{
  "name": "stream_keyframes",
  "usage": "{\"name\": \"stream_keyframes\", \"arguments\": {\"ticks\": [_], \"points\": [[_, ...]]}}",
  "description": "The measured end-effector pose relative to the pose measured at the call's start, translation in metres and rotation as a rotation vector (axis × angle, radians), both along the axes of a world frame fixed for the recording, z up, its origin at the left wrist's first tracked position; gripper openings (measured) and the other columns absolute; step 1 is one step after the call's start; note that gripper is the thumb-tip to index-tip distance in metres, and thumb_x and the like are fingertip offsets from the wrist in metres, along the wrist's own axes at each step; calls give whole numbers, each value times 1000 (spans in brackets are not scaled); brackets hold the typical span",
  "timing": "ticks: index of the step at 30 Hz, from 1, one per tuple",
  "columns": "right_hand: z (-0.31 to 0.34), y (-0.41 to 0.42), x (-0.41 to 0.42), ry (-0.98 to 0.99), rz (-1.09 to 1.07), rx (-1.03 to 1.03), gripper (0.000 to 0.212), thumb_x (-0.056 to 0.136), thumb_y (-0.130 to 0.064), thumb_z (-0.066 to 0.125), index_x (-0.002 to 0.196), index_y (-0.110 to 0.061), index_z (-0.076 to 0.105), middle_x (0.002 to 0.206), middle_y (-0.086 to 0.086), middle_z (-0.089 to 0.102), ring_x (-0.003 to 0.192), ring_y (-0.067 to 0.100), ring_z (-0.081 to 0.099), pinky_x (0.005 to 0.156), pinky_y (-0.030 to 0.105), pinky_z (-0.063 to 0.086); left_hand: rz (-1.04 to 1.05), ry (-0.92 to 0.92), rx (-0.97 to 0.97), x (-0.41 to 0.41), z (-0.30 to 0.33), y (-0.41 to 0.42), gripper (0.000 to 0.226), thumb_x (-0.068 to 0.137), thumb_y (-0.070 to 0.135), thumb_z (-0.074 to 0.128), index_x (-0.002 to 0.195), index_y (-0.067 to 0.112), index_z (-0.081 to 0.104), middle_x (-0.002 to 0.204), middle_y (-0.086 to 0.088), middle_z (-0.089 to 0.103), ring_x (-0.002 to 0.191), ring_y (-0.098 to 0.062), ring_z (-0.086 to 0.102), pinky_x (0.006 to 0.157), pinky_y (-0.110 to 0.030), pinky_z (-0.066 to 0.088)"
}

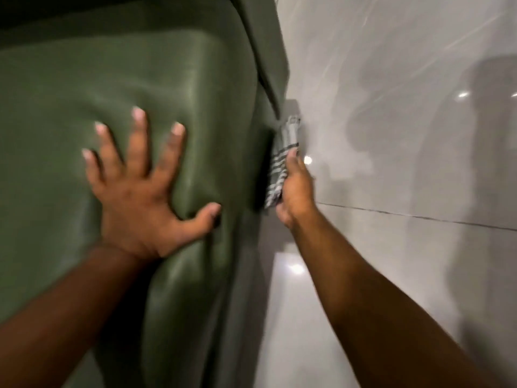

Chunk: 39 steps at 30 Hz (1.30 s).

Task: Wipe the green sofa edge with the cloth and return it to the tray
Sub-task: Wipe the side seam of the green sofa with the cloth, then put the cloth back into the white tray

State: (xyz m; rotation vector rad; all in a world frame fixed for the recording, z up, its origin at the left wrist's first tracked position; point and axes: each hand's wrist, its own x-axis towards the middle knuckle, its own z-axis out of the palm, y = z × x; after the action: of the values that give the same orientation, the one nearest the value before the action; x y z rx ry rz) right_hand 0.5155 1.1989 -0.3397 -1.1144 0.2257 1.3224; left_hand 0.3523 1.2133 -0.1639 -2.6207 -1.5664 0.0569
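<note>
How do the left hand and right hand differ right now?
The left hand is empty, while the right hand grips the striped cloth. The left lies flat with fingers spread; the right is closed around the cloth. The left presses the broad top of the green sofa, denting it; the right works at its side edge beside the tiled floor. Both arms are bare.

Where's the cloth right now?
The striped cloth is in the right hand, pressed against the green sofa's right edge, beside the grey tiled floor.
</note>
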Motion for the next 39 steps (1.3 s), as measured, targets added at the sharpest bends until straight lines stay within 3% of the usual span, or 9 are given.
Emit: {"name": "stream_keyframes", "arguments": {"ticks": [1, 3, 6, 10, 16, 24, 29, 34, 39], "points": [[11, -22, 3, 78, -14, 29, 35, 101, -37, 43, 123, -14, 57, 116, 14, 69, 104, 28, 67, 95, 44, 54, -22, 19, 2, -4, 0, 5, 106, 69, 83, 39, 158, 31, 11, 168, -20, 11, 150, -60, 5, 120, -72, 8], [29, -64, 21, 165, -24, 47, 46, 99, -43, 42, 135, -15, 50, 137, 15, 59, 123, 35, 58, 108, 54, 44, -66, 71, -1, -10, -6, 8, 104, 74, 88, 30, 159, 35, 5, 169, -20, 6, 148, -63, 7, 119, -75, 9], [71, -100, 52, 131, -21, 83, 52, 99, -46, 40, 139, -14, 47, 143, 17, 54, 128, 39, 53, 111, 59, 39, -17, 90, -31, -1, -8, 1, 104, 70, 88, 32, 158, 40, 5, 171, -15, 2, 148, -64, 5, 117, -77, 8], [162, -122, 57, 87, 79, 121, 54, 99, -49, 37, 137, -12, 49, 140, 19, 56, 126, 37, 56, 109, 58, 40, 98, 120, -187, 9, 32, -21, 116, 61, 102, 25, 157, 43, -3, 172, -7, -4, 154, -50, 1, 119, -76, 2], [301, -146, 0, 46, 293, 212, 55, 99, -48, 34, 138, -12, 49, 145, 17, 52, 131, 34, 52, 111, 55, 39, 452, -220, -287, -70, 114, -132, 109, 63, 99, 16, 154, 45, -10, 172, -1, -6, 158, -37, -2, 121, -69, 1], [459, -238, -221, 146, 998, 348, 55, 98, -53, 29, 141, -23, 46, 145, 6, 54, 132, 25, 52, 110, 49, 42, 1129, -370, -179, -247, 249, -382, 100, 80, 86, 36, 157, 39, -9, 171, -6, -11, 158, -36, -9, 125, -61, 1], [531, -371, -369, 151, 1444, 399, 50, 100, -47, 33, 139, -20, 47, 142, 10, 57, 128, 29, 56, 111, 58, 38, 1602, -408, 3, -323, 308, -591, 99, 80, 85, 38, 158, 38, -3, 172, -7, -5, 158, -36, -3, 124, -61, 5], [581, -535, -465, 250, 1859, 416, 49, 99, -46, 36, 137, -19, 50, 141, 11, 57, 129, 30, 55, 112, 57, 38, 2022, -368, 107, -341, 345, -805, 97, 84, 82, 39, 159, 36, -1, 172, -9, -3, 158, -37, -1, 124, -62, 9], [595, -694, -528, 280, 2151, 352, 49, 99, -46, 35, 136, -17, 52, 138, 12, 60, 127, 30, 57, 110, 55, 40, 2331, -374, 117, -327, 330, -965, 93, 88, 77, 41, 159, 33, 1, 172, -8, -3, 158, -36, 0, 125, -60, 7]]}}
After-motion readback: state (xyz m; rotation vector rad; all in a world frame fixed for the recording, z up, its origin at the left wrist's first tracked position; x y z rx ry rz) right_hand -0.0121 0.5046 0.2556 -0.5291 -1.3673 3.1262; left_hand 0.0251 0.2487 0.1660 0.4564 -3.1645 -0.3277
